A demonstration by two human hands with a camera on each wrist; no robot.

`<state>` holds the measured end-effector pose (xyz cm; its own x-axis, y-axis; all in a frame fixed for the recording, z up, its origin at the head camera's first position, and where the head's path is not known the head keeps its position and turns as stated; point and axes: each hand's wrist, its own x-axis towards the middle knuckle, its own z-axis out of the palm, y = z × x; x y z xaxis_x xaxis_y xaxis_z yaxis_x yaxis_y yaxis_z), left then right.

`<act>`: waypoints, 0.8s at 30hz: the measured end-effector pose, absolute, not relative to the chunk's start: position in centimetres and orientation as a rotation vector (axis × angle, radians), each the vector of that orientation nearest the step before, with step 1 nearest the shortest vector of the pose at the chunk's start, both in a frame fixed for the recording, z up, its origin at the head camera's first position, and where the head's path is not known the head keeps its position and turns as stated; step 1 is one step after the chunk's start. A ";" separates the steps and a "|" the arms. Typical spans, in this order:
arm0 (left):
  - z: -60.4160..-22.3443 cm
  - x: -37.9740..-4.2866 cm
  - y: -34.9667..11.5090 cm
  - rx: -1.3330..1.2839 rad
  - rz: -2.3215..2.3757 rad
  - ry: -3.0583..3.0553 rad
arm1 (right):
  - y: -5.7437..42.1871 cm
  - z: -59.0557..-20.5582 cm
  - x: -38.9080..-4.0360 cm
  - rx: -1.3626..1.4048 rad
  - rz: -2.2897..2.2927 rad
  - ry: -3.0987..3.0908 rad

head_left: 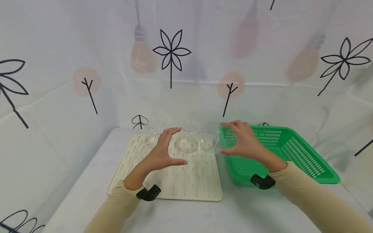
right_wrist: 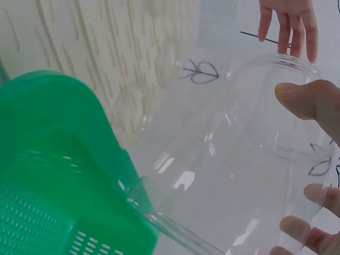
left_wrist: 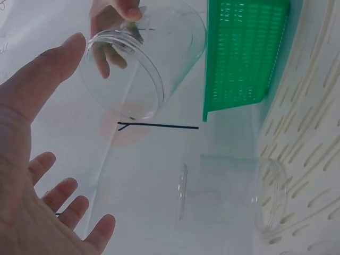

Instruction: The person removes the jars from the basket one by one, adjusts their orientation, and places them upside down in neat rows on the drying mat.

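My right hand [head_left: 246, 142] holds a clear jar [left_wrist: 178, 53] between its thumb and spread fingers, tilted on its side above the gap between the cream drying mat [head_left: 186, 184] and the green basket [head_left: 309, 158]. The jar's round mouth faces my left hand [head_left: 157, 155] in the left wrist view. That left hand hovers over the mat, thumb and fingers wide apart, nothing between them. Beyond it, clear jars stand on the back of the mat, one upright jar [left_wrist: 228, 194] showing best in the left wrist view. Their outlines are faint against the white cloth.
The basket has slotted walls and stands right of the mat. A white printed cloth [head_left: 198, 100] hangs behind and at the sides. White table surface [head_left: 186, 216] shows in front of the mat. Black bands [head_left: 263, 182] sit on both wrists.
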<state>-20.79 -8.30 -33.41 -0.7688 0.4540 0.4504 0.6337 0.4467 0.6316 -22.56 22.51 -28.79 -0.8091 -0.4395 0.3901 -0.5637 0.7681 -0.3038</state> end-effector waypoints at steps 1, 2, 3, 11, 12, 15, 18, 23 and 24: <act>-33.4 -20.9 -8.0 -0.956 -1.227 -2.480 | 22.4 -28.8 -22.5 0.788 0.594 -2.658; -33.3 -20.9 -7.7 -0.960 -1.232 -2.478 | 22.3 -28.9 -22.5 0.799 0.590 -2.650; -33.3 -21.0 -7.4 -0.960 -1.241 -2.474 | 22.2 -28.9 -22.5 0.805 0.585 -2.643; -34.0 -21.6 -5.6 -0.947 -1.265 -2.467 | 20.9 -28.9 -22.3 0.829 0.577 -2.645; -34.0 -21.7 -5.4 -0.947 -1.275 -2.466 | 20.8 -29.0 -22.2 0.832 0.577 -2.648; -34.1 -21.8 -4.9 -0.951 -1.298 -2.463 | 20.4 -29.0 -22.1 0.846 0.560 -2.642; -34.1 -22.0 -4.6 -0.955 -1.314 -2.457 | 20.1 -29.1 -22.1 0.873 0.531 -2.621; -34.1 -22.2 -4.3 -0.964 -1.340 -2.440 | 19.4 -29.1 -22.0 0.912 0.502 -2.607; -34.1 -22.3 -4.2 -0.968 -1.353 -2.435 | 19.3 -29.1 -22.0 0.920 0.504 -2.608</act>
